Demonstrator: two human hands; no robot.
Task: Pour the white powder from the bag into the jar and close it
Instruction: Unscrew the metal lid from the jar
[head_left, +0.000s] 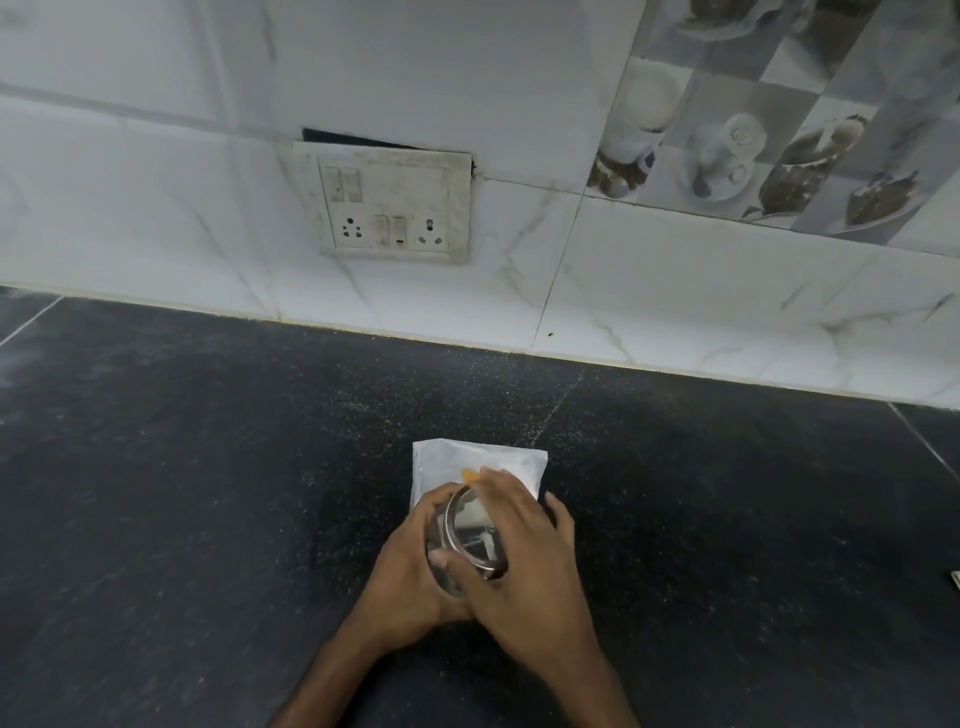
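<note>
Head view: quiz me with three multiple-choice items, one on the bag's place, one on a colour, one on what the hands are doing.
1. Where is the bag?
A) hanging on the wall
B) on the counter, behind the jar
C) on the floor
2. What colour is the counter?
A) white
B) red
C) black
3. What are the two hands doing?
A) both grip the jar
B) both lie flat
C) both lift the bag

B: the bag lies flat just beyond the jar.
C: the counter is speckled black.
A: the left hand grips the jar's body, and the right hand wraps its fingers round the lid.
</note>
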